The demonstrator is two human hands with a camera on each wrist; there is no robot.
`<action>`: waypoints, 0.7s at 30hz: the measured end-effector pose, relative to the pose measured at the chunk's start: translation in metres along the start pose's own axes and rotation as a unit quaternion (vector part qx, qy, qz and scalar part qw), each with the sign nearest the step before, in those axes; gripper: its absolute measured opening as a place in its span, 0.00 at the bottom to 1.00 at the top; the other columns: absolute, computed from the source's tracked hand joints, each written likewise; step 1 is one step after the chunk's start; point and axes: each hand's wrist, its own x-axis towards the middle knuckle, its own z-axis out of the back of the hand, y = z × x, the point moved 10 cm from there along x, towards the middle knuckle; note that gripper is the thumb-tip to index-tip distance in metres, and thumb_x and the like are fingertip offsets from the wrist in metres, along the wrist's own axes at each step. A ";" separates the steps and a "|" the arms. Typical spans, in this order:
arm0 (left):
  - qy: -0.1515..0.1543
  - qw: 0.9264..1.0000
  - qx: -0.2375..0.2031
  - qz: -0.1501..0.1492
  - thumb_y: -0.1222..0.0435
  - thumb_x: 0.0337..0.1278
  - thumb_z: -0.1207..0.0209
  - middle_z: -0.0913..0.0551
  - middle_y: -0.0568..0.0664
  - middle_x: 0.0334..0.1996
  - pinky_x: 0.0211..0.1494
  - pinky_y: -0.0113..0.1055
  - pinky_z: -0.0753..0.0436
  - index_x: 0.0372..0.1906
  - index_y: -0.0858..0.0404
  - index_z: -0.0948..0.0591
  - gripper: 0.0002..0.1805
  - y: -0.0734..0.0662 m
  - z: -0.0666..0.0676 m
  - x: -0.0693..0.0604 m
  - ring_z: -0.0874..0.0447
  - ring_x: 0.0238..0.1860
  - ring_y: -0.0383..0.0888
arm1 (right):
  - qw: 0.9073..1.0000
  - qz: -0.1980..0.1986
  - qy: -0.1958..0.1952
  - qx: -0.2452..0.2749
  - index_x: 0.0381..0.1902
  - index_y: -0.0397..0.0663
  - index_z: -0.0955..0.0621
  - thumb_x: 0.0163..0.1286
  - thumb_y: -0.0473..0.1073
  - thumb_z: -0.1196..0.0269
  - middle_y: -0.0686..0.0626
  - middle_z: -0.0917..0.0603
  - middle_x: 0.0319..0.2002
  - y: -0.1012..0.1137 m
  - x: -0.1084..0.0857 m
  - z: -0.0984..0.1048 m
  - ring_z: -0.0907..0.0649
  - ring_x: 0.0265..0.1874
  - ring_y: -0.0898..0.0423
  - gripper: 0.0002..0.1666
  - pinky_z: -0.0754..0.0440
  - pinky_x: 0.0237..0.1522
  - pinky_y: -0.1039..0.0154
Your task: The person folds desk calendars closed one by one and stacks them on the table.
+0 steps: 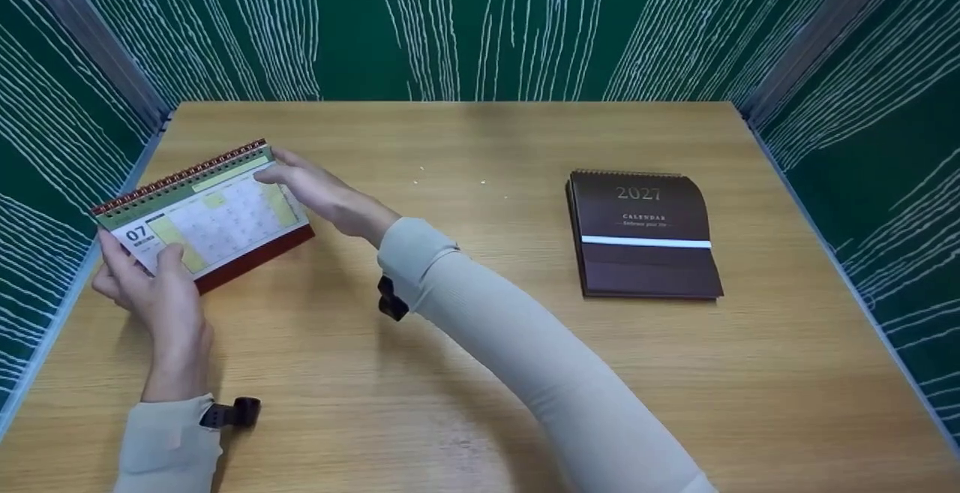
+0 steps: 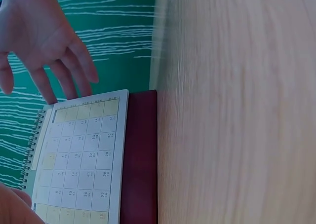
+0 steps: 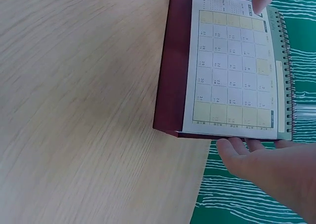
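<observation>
A desk calendar (image 1: 225, 211) with a spiral binding, a page numbered 07 and a dark red stand is at the left of the table, tilted. My left hand (image 1: 161, 279) grips its left end, the thumb over the page corner and the fingers behind. At the opposite end is my right hand (image 1: 319, 189). Its fingers (image 2: 69, 78) are straight and spread by the calendar's edge in the left wrist view. In the right wrist view, the right hand (image 3: 269, 167) has its fingertips at that edge; whether they touch it I cannot tell.
A dark brown 2027 calendar (image 1: 645, 268) with a white band lies at the right of the wooden table (image 1: 480, 343). Small white specks lie near the table's middle. Green walls (image 1: 352, 28) with white lines stand along the back and both sides.
</observation>
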 end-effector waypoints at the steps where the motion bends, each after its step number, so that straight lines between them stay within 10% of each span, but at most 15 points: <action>1: 0.001 1.000 0.001 0.000 0.69 0.80 0.51 0.53 0.36 0.76 0.75 0.20 0.37 0.86 0.32 0.58 0.46 0.000 0.000 0.000 0.44 0.76 0.32 | 1.000 0.000 0.000 0.000 0.85 0.70 0.40 0.80 0.60 0.45 0.63 0.36 0.81 0.000 0.000 0.001 0.38 0.80 0.58 0.40 0.46 0.83 0.48; 21: 0.040 0.998 -0.022 -0.032 0.68 0.80 0.52 0.50 0.39 0.72 0.73 0.28 0.32 0.85 0.30 0.51 0.43 -0.003 -0.008 -0.004 0.33 0.72 0.39 | 0.998 -0.026 -0.015 0.051 0.84 0.67 0.39 0.80 0.61 0.47 0.55 0.29 0.76 -0.002 0.003 0.016 0.30 0.75 0.47 0.38 0.36 0.77 0.41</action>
